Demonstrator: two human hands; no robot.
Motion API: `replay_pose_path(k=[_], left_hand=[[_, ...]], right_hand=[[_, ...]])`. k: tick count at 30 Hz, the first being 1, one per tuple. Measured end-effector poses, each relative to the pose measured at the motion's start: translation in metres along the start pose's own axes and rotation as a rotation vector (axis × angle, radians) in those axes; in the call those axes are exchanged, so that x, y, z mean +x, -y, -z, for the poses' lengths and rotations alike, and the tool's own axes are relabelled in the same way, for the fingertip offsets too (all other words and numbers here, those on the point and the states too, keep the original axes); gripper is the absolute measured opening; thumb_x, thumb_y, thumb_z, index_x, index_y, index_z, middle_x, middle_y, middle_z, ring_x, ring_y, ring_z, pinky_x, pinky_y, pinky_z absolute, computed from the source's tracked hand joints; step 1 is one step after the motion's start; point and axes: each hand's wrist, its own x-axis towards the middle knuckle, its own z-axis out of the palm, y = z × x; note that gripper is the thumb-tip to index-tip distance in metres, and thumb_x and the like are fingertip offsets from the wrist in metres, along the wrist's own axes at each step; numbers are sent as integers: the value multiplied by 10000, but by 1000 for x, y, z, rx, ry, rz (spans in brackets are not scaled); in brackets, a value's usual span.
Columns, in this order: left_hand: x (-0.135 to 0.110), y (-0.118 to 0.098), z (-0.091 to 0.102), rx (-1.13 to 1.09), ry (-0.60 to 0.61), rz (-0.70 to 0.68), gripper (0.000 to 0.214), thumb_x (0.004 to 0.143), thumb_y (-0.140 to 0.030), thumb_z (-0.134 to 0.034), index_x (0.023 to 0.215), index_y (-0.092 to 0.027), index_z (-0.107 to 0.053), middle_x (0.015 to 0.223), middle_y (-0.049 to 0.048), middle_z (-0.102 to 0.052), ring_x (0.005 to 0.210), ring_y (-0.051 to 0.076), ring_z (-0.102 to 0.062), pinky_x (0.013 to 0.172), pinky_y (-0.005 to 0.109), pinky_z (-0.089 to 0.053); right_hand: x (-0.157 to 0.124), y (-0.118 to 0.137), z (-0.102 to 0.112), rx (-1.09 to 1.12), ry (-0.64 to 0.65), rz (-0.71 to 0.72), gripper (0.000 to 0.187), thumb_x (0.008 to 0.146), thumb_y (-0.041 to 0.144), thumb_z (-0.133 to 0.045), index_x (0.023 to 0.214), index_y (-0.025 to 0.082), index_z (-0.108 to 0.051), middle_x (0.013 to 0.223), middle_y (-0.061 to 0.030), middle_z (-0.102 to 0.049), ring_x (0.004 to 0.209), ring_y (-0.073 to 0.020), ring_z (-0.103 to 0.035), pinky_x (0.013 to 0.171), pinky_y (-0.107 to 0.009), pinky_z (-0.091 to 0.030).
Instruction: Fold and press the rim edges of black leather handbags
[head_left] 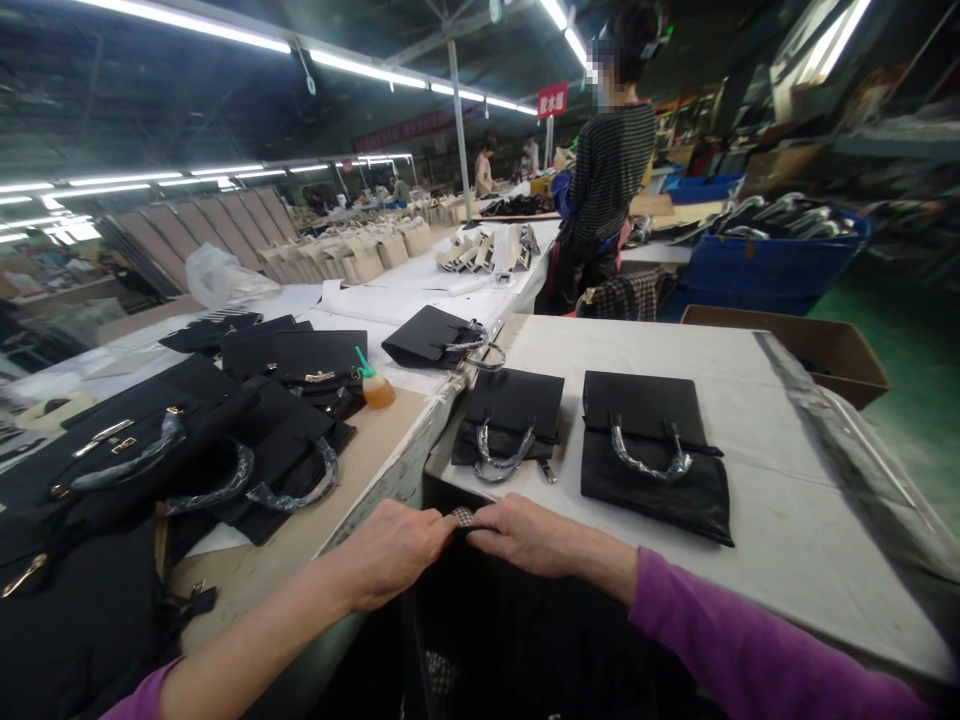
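Note:
Over the gap by the table's near edge, my left hand (pixel 396 548) is closed on a small piece of checkered cloth (pixel 463 516). My right hand (pixel 525 533) pinches the same cloth from the other side, so the two hands almost meet. What the cloth belongs to is lost in the dark below. Beyond my hands lie a small black handbag (pixel 517 400) with plastic-wrapped handles and, to its right, a larger black handbag (pixel 649 480). Another black handbag (pixel 427 335) rests farther back.
Black bag pieces (pixel 187 400) with wrapped handles are heaped on the left table. A glue bottle (pixel 376 388) with a green nozzle stands there. Behind are cream bags (pixel 360 250), a person (pixel 611 170) in a striped top, a blue crate (pixel 772 260) and a cardboard box (pixel 810 345).

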Motion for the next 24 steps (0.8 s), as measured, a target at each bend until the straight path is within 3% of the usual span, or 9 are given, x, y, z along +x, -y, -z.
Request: replay_pose_path(k=[5, 12, 24], left_hand=[[3, -5, 3, 152, -3, -94, 258, 883, -70, -504, 1127, -107, -577, 821, 56, -712, 656, 260, -690, 506, 335, -448], [15, -17, 9, 137, -35, -135, 144, 875, -69, -473, 875, -137, -600, 767, 71, -689, 611, 255, -664, 501, 359, -493], [20, -24, 24, 160, 31, -183, 138, 788, -63, -539, 771, -126, -660, 695, 102, -705, 579, 241, -676, 457, 316, -450]], right_hand=[[2, 5, -3, -89, 2, -26, 269, 968, 228, -490, 875, 123, -719, 735, -69, -695, 649, -150, -592, 621, -239, -387], [-2, 14, -3, -172, -4, -82, 295, 943, 200, -456, 924, 80, -725, 864, -190, -750, 750, -245, -694, 641, -288, -419], [-9, 11, -6, -93, -21, -60, 257, 911, 237, -488, 964, 144, -722, 941, -124, -765, 860, -226, -704, 732, -268, -459]])
